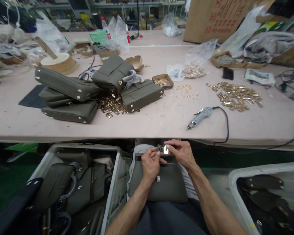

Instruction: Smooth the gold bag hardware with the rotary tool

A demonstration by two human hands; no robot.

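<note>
A grey-green handbag lies across my lap, with a small metal clasp on its front. My left hand is closed at the bag's upper edge, pinching a small dark metal frame between thumb and fingers. Whether that frame is attached to the bag's flap I cannot tell. Just to the right, my right hand pinches a shiny metal plate by its right side. The plate is held close beside the dark frame. My fingers hide parts of both pieces.
Handbags are piled on the table around loose metal fittings. An electric screwdriver lies near the front edge, its cord trailing right. Gold fittings form a heap behind it. Crates with bags stand left and right.
</note>
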